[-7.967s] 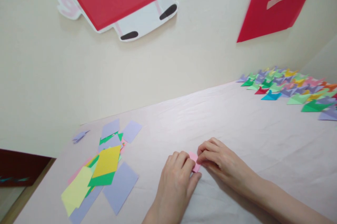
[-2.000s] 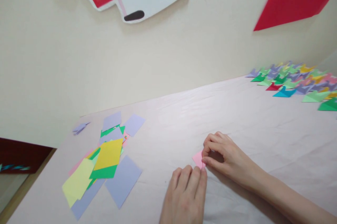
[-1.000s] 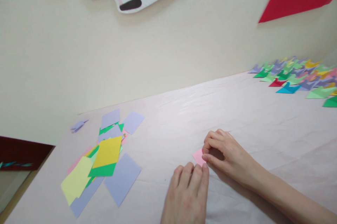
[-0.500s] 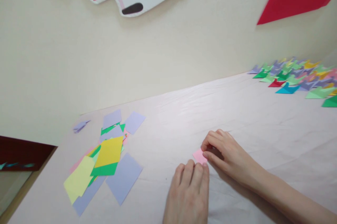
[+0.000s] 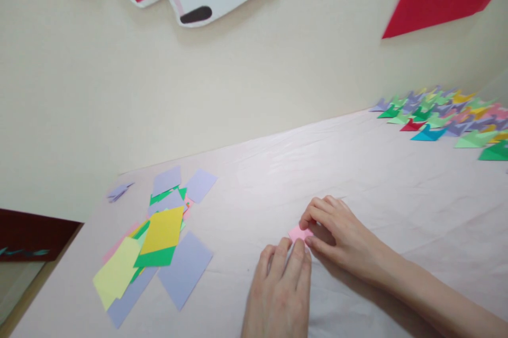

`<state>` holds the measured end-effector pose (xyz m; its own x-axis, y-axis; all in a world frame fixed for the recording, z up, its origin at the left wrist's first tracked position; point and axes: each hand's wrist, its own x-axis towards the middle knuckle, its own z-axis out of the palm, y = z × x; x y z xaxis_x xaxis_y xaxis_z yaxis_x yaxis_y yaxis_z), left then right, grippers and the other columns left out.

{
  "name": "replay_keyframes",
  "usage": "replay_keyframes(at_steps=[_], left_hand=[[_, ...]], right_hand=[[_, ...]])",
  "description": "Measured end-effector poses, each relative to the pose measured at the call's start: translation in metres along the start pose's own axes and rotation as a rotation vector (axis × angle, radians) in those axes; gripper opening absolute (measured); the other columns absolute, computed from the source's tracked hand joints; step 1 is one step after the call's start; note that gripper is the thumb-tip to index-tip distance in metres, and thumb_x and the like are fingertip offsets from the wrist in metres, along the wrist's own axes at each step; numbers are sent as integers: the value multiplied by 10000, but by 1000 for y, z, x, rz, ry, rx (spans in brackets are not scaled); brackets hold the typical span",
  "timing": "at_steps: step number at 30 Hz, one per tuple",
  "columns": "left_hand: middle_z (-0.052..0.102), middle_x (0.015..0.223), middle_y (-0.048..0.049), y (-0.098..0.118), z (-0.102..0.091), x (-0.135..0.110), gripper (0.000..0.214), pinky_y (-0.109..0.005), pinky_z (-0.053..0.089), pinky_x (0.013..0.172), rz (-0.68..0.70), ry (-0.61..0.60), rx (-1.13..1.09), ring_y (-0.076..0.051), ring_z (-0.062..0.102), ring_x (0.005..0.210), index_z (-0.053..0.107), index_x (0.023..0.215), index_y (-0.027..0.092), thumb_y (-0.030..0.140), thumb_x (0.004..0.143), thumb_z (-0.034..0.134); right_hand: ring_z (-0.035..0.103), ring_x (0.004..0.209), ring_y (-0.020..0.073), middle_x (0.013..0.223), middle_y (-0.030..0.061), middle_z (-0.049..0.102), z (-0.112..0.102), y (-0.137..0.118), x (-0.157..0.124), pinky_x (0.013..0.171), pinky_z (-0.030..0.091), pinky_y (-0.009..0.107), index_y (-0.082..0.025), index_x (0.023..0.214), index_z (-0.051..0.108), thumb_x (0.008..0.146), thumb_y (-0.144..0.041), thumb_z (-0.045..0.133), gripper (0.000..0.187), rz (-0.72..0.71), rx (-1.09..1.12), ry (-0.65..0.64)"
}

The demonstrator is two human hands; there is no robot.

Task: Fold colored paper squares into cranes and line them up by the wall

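Observation:
A small piece of pink paper (image 5: 298, 233) lies on the white-covered table between my two hands. My left hand (image 5: 280, 285) comes up from the bottom edge, its bent fingertips holding down the paper's near edge. The left thumb is hidden. From the right, my right hand (image 5: 337, 229) has its index finger and thumb on the paper's right part, closed about it with a curve of space under the palm. Fingers cover part of the paper, so its exact folds cannot be made out.
Loose sheets, among them a yellow sheet (image 5: 162, 229) and a lilac sheet (image 5: 186, 269), overlap on the left. Small folded lilac pieces (image 5: 119, 191) lie behind them. Many-coloured folded paper figures (image 5: 428, 133) stand in rows at the far right, by the wall (image 5: 238, 79).
My left fingertips have moved slightly up onto the pink paper, and my right index finger now sits further over it. Less of the paper shows. The view has shifted a little.

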<state>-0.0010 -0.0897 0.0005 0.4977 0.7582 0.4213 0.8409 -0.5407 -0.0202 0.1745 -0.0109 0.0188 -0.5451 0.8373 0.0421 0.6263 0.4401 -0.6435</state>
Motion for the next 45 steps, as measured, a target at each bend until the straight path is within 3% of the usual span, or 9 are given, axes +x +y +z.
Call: replay_keyframes(at_steps=[11,18,21,24,26,30,37,41,45], left_hand=[[683,1191,-10,0,-3,-4,296,-337,409,878,-2,37,2,-193,545,1057,686,969,176,84,910,411],[693,1131,-28,0,1,-10,301,-354,433,869,-37,67,-76,-216,573,1020,650,1005,180,41,841,439],[683,1062,-54,-4,-4,-3,289,-375,449,876,-115,-10,-185,-230,574,1023,632,975,183,39,807,445],[551,1364,-73,-13,-14,13,457,-382,411,996,21,-160,-264,-228,465,1252,546,1227,168,32,802,448],[506,1422,-40,-19,-19,25,470,-384,356,1068,73,-237,-281,-211,376,1346,518,1271,203,40,835,454],[602,1230,-28,-24,-22,38,318,-337,434,963,27,-304,-285,-179,523,1141,583,1132,231,60,881,490],[573,986,-39,-17,-14,27,269,-355,474,765,-284,-249,-142,-215,552,895,587,1151,223,209,883,606],[584,1072,-80,-17,-11,19,310,-416,485,815,-302,-227,-153,-256,551,976,576,1166,195,223,863,640],[571,1242,-91,-24,-16,16,340,-443,459,932,-197,-202,-298,-273,515,1123,562,1150,200,155,829,666]], right_hand=[[515,831,209,840,28,630,-1,4,2,768,391,356,-209,887,595,734,11,452,304,2,61,35],[531,849,206,869,41,641,-1,7,0,804,417,376,-210,879,586,817,-40,415,249,-5,157,97],[548,890,199,915,40,615,-1,10,-2,823,444,362,-211,910,563,800,-66,421,231,12,293,144],[562,849,186,893,29,593,0,13,-3,790,465,335,-211,922,536,790,-101,426,204,43,416,244],[560,807,179,853,16,579,1,14,-3,766,469,325,-211,926,524,798,-124,432,181,57,464,297],[551,802,179,856,18,566,0,14,-6,756,464,326,-215,936,520,839,-140,433,150,37,438,345],[528,904,207,895,53,604,-1,-4,-11,814,452,362,-205,873,591,870,-68,474,180,-186,196,199],[520,893,210,911,61,628,9,-8,-9,801,450,357,-193,886,669,887,-91,554,154,-198,120,110],[524,883,201,893,47,639,15,-3,-6,802,443,343,-207,881,712,894,-74,566,198,-191,120,95]])
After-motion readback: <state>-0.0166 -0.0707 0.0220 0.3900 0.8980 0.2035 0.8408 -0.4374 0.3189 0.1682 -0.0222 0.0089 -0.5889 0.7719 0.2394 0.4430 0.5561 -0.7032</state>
